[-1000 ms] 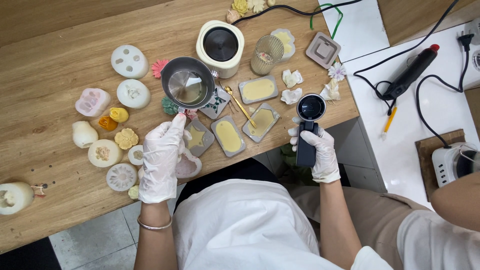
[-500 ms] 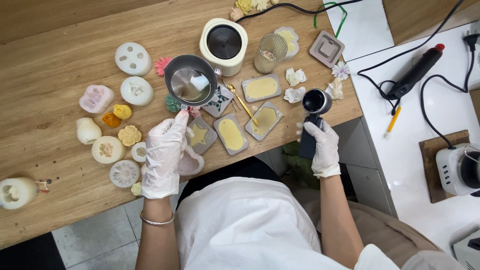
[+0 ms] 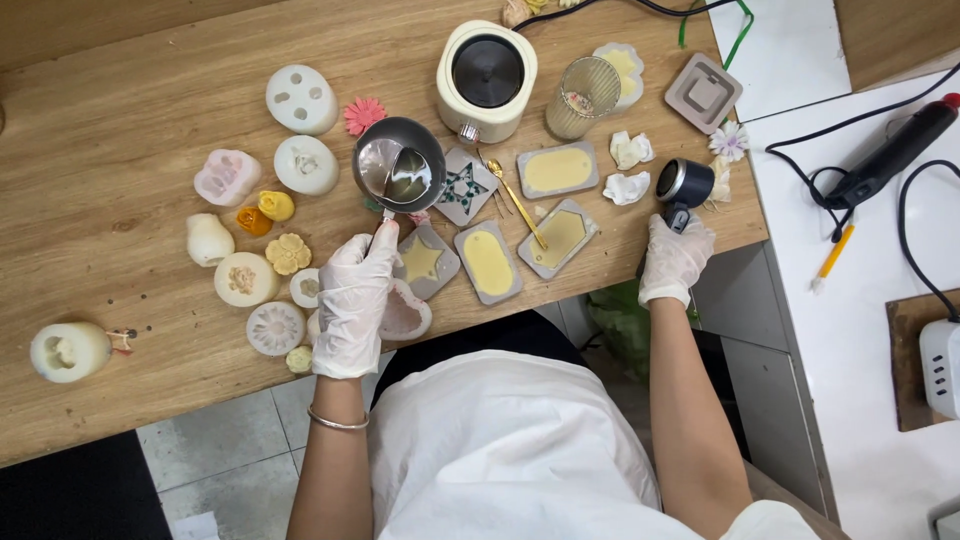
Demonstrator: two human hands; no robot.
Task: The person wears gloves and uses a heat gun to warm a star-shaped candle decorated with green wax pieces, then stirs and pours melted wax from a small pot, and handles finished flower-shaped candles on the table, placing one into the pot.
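Note:
My left hand (image 3: 355, 295), in a white glove, grips the handle of a small steel pouring pot (image 3: 398, 165) held above the wooden table (image 3: 130, 110); a little liquid shines inside it. Below the pot lie several grey flat moulds: one with a star shape (image 3: 428, 262), one with a dark star pattern (image 3: 462, 187), and rectangular ones filled with yellow wax (image 3: 489, 263). A heart-shaped pink mould (image 3: 408, 315) lies by my left wrist. My gloved right hand (image 3: 674, 258) holds a dark heat gun (image 3: 683, 185), its round nozzle facing up near the table's right edge.
A cream melting pot (image 3: 486, 68) and a mesh cup (image 3: 584, 96) stand at the back. White silicone moulds (image 3: 300, 98) and small wax flowers (image 3: 288, 253) lie at the left. A gold spoon (image 3: 515, 196) rests between moulds. A white counter with cables and a black tool (image 3: 895, 150) is at right.
The view has shifted slightly. My right hand with the heat gun has drawn a little to the right, away from the moulds. The left hand still holds the pot over the moulds.

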